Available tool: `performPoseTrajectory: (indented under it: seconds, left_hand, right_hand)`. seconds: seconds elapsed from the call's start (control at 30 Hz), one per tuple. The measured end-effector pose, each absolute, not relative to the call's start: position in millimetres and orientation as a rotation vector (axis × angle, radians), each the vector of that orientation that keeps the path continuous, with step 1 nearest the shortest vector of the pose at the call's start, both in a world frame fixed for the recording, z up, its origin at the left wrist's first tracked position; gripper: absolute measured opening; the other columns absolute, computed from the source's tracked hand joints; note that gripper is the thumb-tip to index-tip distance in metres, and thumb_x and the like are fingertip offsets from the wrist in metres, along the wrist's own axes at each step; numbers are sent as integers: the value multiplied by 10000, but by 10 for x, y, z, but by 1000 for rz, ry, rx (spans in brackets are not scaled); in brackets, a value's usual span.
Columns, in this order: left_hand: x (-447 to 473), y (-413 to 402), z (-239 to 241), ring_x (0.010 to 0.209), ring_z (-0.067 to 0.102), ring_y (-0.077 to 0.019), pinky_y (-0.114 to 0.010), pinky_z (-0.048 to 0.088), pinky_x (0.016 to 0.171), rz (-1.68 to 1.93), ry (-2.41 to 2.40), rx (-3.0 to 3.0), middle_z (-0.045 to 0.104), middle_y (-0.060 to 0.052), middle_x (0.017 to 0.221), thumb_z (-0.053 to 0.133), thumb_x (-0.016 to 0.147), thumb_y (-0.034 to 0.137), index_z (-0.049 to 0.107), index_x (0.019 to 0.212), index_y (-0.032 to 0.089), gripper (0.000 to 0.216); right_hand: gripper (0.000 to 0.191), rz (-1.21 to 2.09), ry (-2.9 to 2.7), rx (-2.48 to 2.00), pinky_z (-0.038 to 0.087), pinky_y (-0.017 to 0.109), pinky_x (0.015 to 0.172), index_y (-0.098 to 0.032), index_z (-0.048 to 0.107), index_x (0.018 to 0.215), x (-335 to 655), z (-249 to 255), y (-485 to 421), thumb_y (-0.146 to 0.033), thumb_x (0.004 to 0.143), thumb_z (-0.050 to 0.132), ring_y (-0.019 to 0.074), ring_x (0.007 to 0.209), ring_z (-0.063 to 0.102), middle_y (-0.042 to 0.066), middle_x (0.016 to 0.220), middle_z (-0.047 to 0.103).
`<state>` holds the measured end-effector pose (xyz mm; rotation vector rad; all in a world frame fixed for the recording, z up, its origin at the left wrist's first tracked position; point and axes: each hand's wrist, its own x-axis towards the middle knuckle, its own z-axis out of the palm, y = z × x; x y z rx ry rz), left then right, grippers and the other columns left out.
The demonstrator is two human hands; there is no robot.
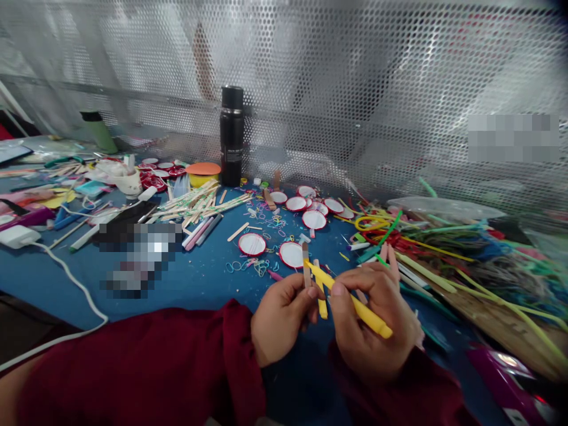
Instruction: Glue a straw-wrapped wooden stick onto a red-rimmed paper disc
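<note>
My left hand (pixel 284 316) pinches a flat wooden craft stick (pixel 306 269) upright between thumb and fingers. In my right hand (pixel 377 325) is a yellow marker (pixel 355 302), gripped like a pen, its tip touching the stick's upper part. A yellow piece (pixel 323 309), perhaps a marker cap or a coloured stick end, shows beside the left fingertips; which it is I cannot tell. Just beyond the hands lie a white disc with a red rim (pixel 293 254) and a similar white disc (pixel 252 244).
Behind stands a black bottle (pixel 232 139) against a perforated metal panel (pixel 284 59). Wooden sticks (pixel 199 204) and several markers (pixel 202 232) lie left of centre. Colourful cords (pixel 488 254) are heaped at right, near a purple tool (pixel 506 378). A white cable (pixel 84 290) crosses the left side.
</note>
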<state>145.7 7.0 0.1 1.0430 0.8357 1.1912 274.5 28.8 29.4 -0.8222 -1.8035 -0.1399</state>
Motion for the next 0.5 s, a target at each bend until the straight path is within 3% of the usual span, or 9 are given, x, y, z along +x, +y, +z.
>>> performPoseTrajectory:
  seconds: [0.5]
  left_hand:
    - [1441,65,9,494,374,-80,-233,282,491,1156,854,1036,451,42,661,483,943,343,564,914,156,205]
  right_hand:
    - [96,-145,-1820,-843,438,506,874,-244,522,810,2763,280,302,-171,829,581,188,639,548,-16,665,585]
